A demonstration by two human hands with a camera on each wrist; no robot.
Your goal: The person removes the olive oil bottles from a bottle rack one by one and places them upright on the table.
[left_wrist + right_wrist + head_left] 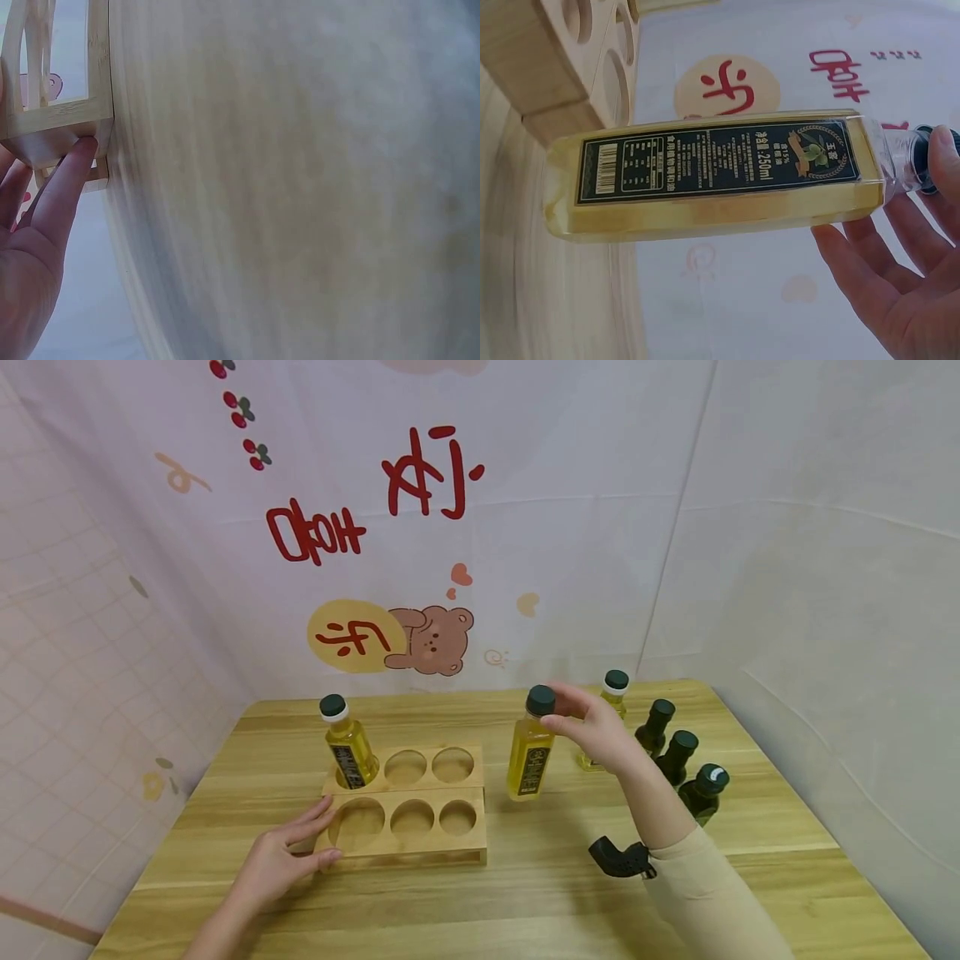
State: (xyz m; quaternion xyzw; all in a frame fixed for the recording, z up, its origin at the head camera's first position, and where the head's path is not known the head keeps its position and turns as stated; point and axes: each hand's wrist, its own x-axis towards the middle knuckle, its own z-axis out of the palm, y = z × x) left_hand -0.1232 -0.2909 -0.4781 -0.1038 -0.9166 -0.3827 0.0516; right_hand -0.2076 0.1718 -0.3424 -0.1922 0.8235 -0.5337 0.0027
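My right hand pinches a bottle of yellow oil near its dark green cap, holding it nearly upright just right of the wooden bottle rack. In the right wrist view the bottle's black label faces the camera. The rack has two stepped rows of three round holes. A second oil bottle stands in the back row's left hole. At the rack's left end, my left hand touches the wood with its thumb and fingers spread. The left wrist view shows a fingertip against the end of the rack.
Right of the held bottle stands another yellow oil bottle, partly behind my right hand. Several dark bottles stand along the table's right side. A black strap piece sticks out from my right wrist. A printed cloth hangs behind the table.
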